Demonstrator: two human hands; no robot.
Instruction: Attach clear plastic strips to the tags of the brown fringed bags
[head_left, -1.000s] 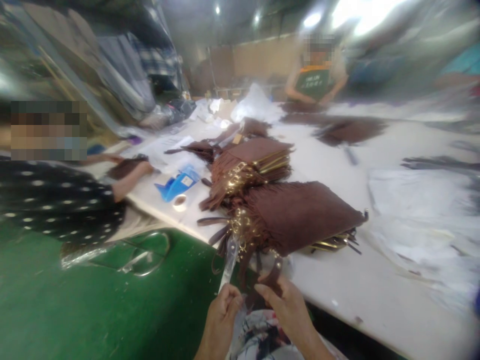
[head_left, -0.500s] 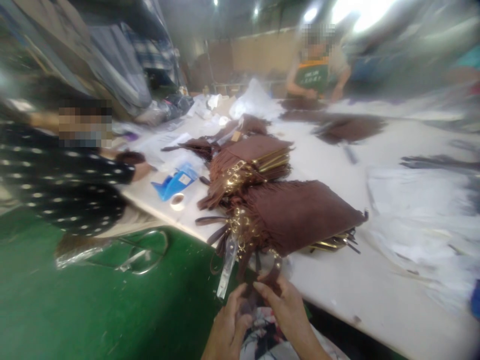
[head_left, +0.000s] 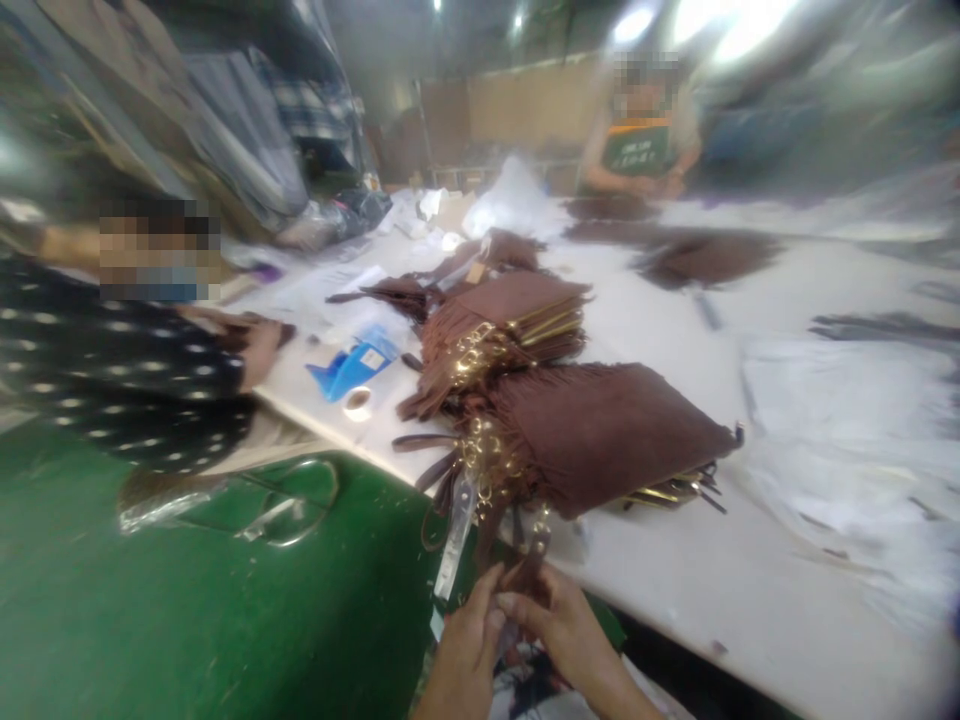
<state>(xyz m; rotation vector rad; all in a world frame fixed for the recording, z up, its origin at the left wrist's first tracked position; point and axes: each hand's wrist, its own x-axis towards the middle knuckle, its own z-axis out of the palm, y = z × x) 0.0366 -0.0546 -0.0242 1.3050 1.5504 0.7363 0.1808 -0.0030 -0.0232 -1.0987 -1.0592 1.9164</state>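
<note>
At the table's front edge, my left hand [head_left: 471, 640] and my right hand [head_left: 568, 625] meet with fingers pinched together. Both are closed on a brown strap [head_left: 537, 548], which runs up to a gold clasp [head_left: 541, 520] by the bags. Its held part is mostly hidden by my fingers. Just beyond lies a stack of brown fringed bags [head_left: 615, 430], with gold zippers along the side. Gold rings [head_left: 480, 450] and loose straps hang over the edge on the left. A clear plastic strip [head_left: 454, 545] dangles beside my left hand.
Behind stands a second stack of brown bags [head_left: 510, 310]. A blue packet [head_left: 352, 368] and a tape roll [head_left: 358, 402] lie to the left. White sheets [head_left: 840, 450] cover the right. One co-worker [head_left: 127, 370] is at left, another [head_left: 637, 150] across the table.
My hands have come closer together and the strap between them has shifted and folded. The co-worker at left has drawn the brown piece nearer.
</note>
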